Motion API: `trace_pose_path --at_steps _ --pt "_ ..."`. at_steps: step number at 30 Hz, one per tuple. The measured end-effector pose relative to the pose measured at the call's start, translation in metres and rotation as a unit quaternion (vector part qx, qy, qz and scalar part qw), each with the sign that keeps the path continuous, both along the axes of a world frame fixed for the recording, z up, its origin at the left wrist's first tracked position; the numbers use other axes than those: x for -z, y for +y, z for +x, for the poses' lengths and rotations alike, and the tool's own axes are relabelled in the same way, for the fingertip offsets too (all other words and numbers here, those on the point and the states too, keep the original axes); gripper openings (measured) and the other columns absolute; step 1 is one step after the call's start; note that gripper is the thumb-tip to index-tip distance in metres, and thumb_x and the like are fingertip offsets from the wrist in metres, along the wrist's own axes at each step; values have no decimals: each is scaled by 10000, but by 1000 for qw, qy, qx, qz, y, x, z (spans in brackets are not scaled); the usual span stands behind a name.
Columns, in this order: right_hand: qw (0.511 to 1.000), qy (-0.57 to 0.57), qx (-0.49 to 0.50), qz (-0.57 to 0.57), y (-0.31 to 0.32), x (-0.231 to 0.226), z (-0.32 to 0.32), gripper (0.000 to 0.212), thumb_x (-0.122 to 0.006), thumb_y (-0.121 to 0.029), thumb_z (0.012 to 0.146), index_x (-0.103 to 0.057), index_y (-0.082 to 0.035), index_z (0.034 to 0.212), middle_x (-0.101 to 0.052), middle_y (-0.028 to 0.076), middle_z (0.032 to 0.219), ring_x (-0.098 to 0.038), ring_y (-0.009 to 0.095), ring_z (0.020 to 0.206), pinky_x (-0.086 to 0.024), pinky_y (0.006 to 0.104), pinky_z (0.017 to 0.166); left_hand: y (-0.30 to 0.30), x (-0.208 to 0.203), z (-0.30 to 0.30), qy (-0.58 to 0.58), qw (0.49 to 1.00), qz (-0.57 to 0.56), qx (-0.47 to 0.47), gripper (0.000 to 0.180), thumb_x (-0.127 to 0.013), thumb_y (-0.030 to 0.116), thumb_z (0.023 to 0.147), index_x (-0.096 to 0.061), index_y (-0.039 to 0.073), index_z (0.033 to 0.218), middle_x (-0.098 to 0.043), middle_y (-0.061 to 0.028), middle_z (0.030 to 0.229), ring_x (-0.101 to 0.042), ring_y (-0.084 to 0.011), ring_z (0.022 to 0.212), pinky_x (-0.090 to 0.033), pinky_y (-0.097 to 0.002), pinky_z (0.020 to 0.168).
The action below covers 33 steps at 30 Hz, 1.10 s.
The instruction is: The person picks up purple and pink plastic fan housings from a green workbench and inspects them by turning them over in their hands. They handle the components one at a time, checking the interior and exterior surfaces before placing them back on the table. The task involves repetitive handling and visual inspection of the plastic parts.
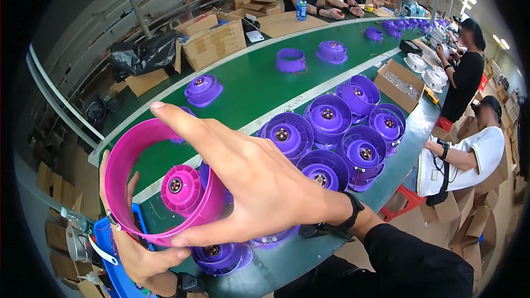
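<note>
A pink round plastic housing (122, 170) is held up in front of me, tilted, between both hands. My right hand (265, 179) curves over its right side, with the thumb at the lower rim and the fingers along the top. Around the left and lower side wraps my left hand (144, 262), most of its fingers behind the wall. Through the ring shows a pink ribbed hub (182, 190) with a dark round centre; whether it is joined to the housing I cannot tell. Several purple housings (284, 135) with similar hubs are grouped on the workbench just beyond my right hand.
A green conveyor belt (248, 80) carries more purple housings past the bench. A cardboard box (398, 85) of small clear parts stands beyond the group. At the lower left lies a blue tray (118, 262). Several people work along the line, one seated at the right (466, 152).
</note>
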State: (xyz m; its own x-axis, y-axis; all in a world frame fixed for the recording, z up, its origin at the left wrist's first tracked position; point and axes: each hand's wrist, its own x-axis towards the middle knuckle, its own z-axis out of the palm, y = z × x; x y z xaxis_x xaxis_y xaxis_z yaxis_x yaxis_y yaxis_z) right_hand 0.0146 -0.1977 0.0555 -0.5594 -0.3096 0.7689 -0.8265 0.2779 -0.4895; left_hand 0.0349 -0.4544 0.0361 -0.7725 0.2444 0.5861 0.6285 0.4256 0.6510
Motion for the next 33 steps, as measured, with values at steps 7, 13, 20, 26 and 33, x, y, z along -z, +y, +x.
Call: trace_pose_path --at_steps 7,13,20,26,33 --pt "1000 20 14 14 1 1 0 1014 -788 -477 719 -311 -26 1492 -583 266 1073 -639 437 909 -538 480 748 22 -7 -3 7 997 78 8 1382 -928 542 423 -293 -42 1502 -181 -236 1594 -328 -371 1432 -301 -532 1126" --pt "1000 -7 6 3 -2 -2 0 982 -778 -480 742 -331 13 1464 -603 275 1025 -639 443 886 -529 486 754 31 -12 0 22 992 119 -36 1481 -922 636 417 -208 -35 1528 -216 -227 1567 -416 -353 1372 -359 -474 1111" --pt "998 -47 -30 -27 8 -1 -1 976 -760 -462 760 -304 49 1455 -604 273 950 -621 437 889 -500 472 792 56 -19 11 -28 979 183 -83 1381 -826 720 504 -240 -24 1510 -425 -196 1421 -507 -310 1282 -434 -426 1063" --pt "995 -40 -77 -46 -1 -5 2 1042 -787 -456 711 -275 53 1461 -588 260 950 -587 414 930 -478 448 829 36 -24 15 0 988 85 -131 1367 -752 759 505 -261 -37 1501 -407 -193 1445 -488 -311 1299 -422 -436 1069" --pt "986 46 -103 -125 -6 9 2 1132 -840 -430 617 -261 14 1482 -511 282 1117 -566 432 950 -465 465 862 46 -22 2 13 989 102 -104 1432 -845 653 405 -243 -41 1504 -423 -202 1437 -504 -339 1288 -439 -454 1062"
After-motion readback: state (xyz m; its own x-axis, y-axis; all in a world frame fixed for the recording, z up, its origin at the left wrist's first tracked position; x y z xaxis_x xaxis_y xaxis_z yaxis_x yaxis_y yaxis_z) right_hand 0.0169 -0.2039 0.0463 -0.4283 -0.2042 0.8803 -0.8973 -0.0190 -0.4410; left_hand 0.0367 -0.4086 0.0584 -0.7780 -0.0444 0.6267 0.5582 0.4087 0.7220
